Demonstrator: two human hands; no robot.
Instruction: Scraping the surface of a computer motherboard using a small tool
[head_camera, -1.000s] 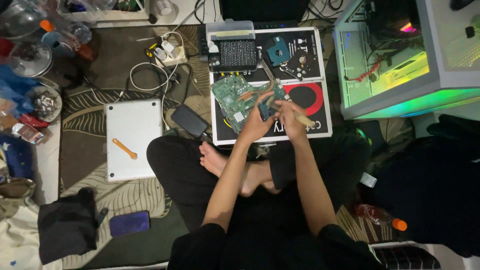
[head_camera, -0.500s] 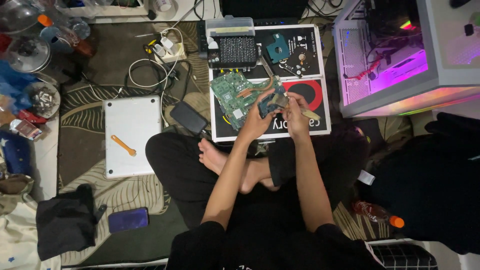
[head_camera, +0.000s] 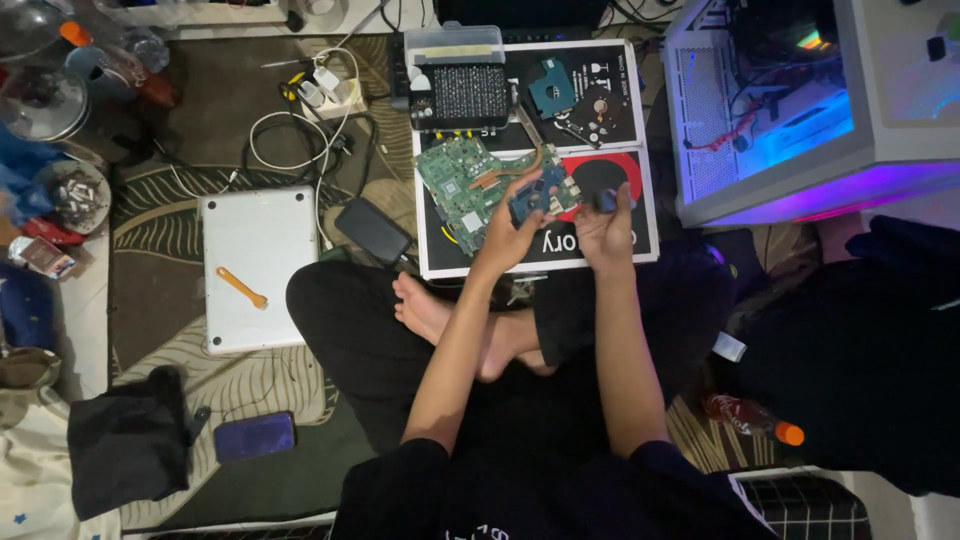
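The person is sitting cross-legged on the floor, both arms reaching forward over a black mat (head_camera: 600, 250). Since the earlier views, the light inside the computer case (head_camera: 790, 110) is shifting from green through pink to blue and violet, and the yellowish tool that was in the right hand is no longer showing. The hands are staying over the same spot on the mat.

The left hand (head_camera: 510, 235) is closing its grip on the near edge of a small blue board (head_camera: 535, 200), which is lying against the green motherboard (head_camera: 470, 185) just beyond the fingers. The right hand (head_camera: 605, 230) is closing its grip around a small dark part (head_camera: 603, 199); what that part is cannot be made out.

The mat is a black rectangle with a white border, a red disc beyond the right hand and white lettering partly covered by both hands. Farther beyond the grips a clear lidded box (head_camera: 455, 45) and a black perforated block (head_camera: 468, 95) are lying. Well to the left of the left hand a silver laptop shell (head_camera: 255, 270) is carrying an orange pry tool (head_camera: 243, 288). Near the person's right knee a bottle (head_camera: 755, 420) with a red label and orange cap is lying on its side.

The case is cut off at the top and right edges, and the clutter in the far left corner is too dim to tell apart.
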